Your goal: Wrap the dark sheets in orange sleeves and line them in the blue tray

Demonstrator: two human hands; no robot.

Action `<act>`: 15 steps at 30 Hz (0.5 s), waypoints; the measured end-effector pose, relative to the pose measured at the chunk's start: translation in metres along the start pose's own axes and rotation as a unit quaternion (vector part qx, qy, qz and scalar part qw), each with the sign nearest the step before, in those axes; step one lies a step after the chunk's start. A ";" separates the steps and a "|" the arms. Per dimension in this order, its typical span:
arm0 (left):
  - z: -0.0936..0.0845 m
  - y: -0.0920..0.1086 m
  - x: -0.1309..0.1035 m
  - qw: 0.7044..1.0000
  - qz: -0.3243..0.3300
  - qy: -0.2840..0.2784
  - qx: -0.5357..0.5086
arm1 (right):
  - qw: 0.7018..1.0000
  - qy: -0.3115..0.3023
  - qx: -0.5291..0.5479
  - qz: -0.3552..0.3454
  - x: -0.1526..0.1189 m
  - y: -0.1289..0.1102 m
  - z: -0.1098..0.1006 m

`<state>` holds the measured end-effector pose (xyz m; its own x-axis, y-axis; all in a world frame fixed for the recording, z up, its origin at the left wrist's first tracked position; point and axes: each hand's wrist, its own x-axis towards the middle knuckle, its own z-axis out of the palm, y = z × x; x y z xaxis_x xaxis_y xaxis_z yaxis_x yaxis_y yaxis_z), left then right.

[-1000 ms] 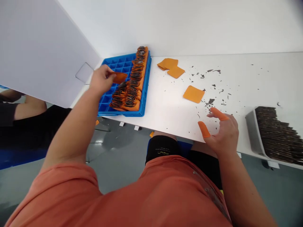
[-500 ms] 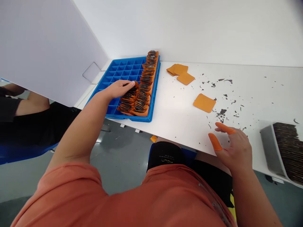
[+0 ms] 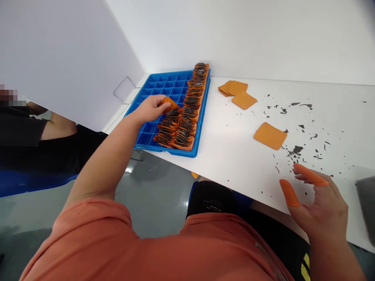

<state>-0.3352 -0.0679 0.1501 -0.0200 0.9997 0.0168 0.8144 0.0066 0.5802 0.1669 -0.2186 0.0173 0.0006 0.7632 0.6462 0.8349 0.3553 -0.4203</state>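
My left hand point(image 3: 152, 108) is over the blue compartment tray point(image 3: 164, 153), thumb and fingers pinching an orange square piece point(image 3: 171, 103) at one edge. Below and beside it, rows of orange squares with dark, thin pieces between them point(image 3: 184, 134) stand packed on edge along the tray's right side. My right hand point(image 3: 320, 199) hovers near the table's front edge, its fingers apart and holding nothing. Orange finger cots cover its thumb and index finger. A single orange square point(image 3: 270, 136) lies flat on the white table, nearest to that hand.
A few overlapping orange squares point(image 3: 244, 100) lie near the back wall. Dark flakes point(image 3: 297, 149) are scattered to the right. A grey container point(image 3: 367, 205) is cut off at the right edge. Beyond the white partition point(image 3: 58, 50) on the left, another person's arm point(image 3: 60, 127) shows.
My left hand has lifted slightly from the row, and the orange square in it shows more. The view has shifted, so the table's contents appear further right and the container is mostly out of frame.
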 end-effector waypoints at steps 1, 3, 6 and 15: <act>0.001 -0.001 -0.001 0.999 0.015 -0.034 0.000 | 1.000 -0.007 0.000 0.007 0.000 -0.001 -0.001; 0.000 -0.003 -0.003 0.997 0.041 -0.065 -0.005 | 0.999 -0.028 -0.002 0.023 0.000 -0.001 -0.002; 0.000 -0.008 -0.007 0.996 0.054 -0.035 -0.060 | 0.999 -0.037 -0.005 0.026 -0.002 0.002 -0.002; 0.016 -0.015 0.015 0.991 0.092 -0.095 -0.020 | 0.991 -0.093 -0.044 0.082 -0.007 -0.007 -0.013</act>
<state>-0.3381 -0.0528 0.1286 0.2398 0.9704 -0.0267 0.7708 -0.1736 0.6129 0.1680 -0.2335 0.0241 0.0456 0.8965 0.4407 0.8770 0.1753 -0.4474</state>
